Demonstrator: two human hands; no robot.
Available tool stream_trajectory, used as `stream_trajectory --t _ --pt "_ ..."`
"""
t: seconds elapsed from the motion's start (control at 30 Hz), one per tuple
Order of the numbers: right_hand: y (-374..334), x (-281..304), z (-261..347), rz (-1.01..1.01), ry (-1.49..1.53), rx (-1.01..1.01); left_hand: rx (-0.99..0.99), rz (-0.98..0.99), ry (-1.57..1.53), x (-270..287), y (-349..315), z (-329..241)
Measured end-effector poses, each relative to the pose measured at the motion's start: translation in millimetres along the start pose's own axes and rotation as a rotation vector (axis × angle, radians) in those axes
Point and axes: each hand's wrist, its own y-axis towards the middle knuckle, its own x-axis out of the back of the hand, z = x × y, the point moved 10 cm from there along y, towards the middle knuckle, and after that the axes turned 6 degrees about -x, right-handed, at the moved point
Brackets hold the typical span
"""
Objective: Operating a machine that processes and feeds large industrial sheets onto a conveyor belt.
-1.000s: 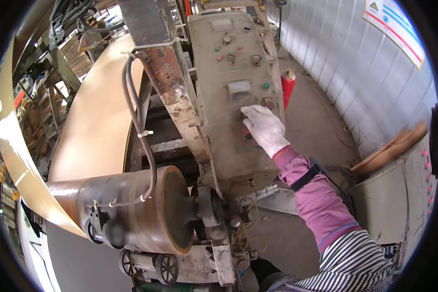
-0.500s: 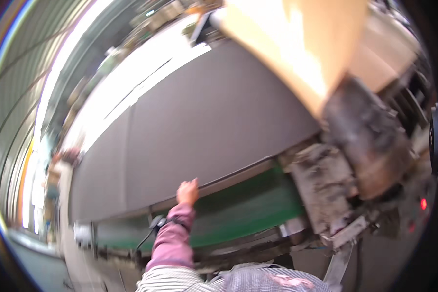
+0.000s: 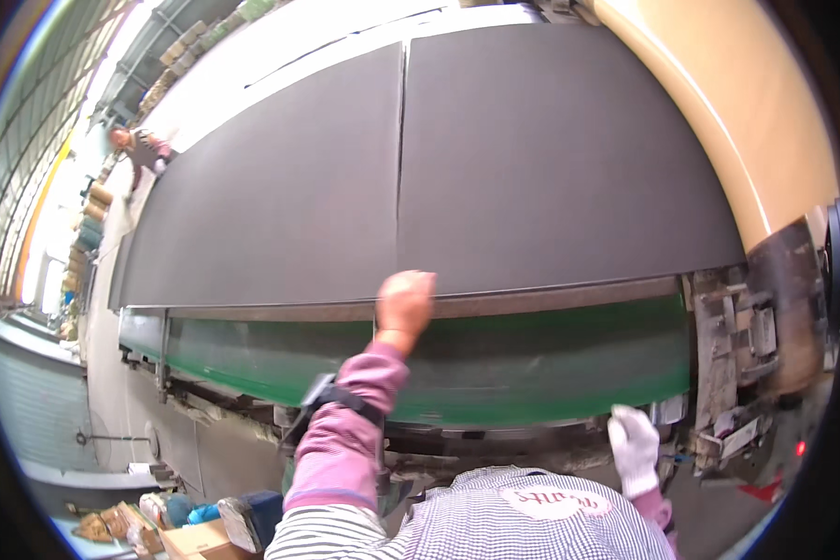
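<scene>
Two wide, flat dark grey sheets, a left sheet [image 3: 280,205] and a right sheet [image 3: 551,168], lie side by side, with a narrow dark gap between them. At the near end of that gap, my bare left hand [image 3: 406,303] is closed on the sheet's front edge; its fingertips are partly hidden. A dark device is strapped round my left forearm. My right hand [image 3: 633,443], in a white glove, hangs low in front of the green belt [image 3: 532,364]. Its fingers look curled, and nothing shows in them.
A large tan roll of sheet material [image 3: 765,112] rises at the right, beside worn machine parts [image 3: 733,345]. Another person [image 3: 145,149] stands at the sheets' far left end. A cardboard box [image 3: 205,541] and bags sit at lower left.
The view has swung, and the tan roll now sits farther right. The gap between the sheets shows nearer my left hand and looks wider. My gloved right hand has come into view.
</scene>
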Motion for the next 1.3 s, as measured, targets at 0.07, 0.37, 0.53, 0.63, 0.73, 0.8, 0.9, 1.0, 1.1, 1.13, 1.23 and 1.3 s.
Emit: stream_trajectory --t 0.07,0.37,0.53,0.63,0.73,0.8,0.9,1.0,1.1,1.13,1.23,1.3 --pt "50 -29 79 0.009 -0.005 0.184 0.130 0.012 0.046 6 -48 100" --pt "217 -205 203 0.237 -0.395 0.101 0.538 0.370 -0.235 -31 -100 208" --pt "245 -194 128 0.304 -0.560 -0.254 0.304 0.320 -0.431 -24 -58 132" --pt "261 -158 99 0.224 -0.497 -0.186 0.341 0.239 -0.681 -33 -51 118" --pt "275 -122 85 0.148 -0.581 0.100 0.521 0.084 -0.494 -27 -69 179" --pt "284 -100 55 0.081 -0.598 0.051 0.589 0.267 -0.112 -26 -100 240" --pt "302 -88 10 0.077 -0.543 -0.045 0.865 0.500 0.194 -19 -166 309" --pt "308 -64 -25 0.054 -0.522 -0.134 0.572 0.312 -0.159 -21 -155 284" --pt "308 -39 -30 -0.053 -0.702 -0.100 0.550 0.359 -0.370 -35 -141 257" --pt "304 -31 -31 -0.104 -0.742 -0.129 0.587 0.427 -0.388 -40 -138 257" --pt "300 -20 -12 -0.310 -0.686 -0.057 0.324 0.582 -0.323 -51 -102 224" --pt "287 -38 -9 -0.217 -0.671 -0.069 0.256 0.740 -0.229 -60 -93 210"
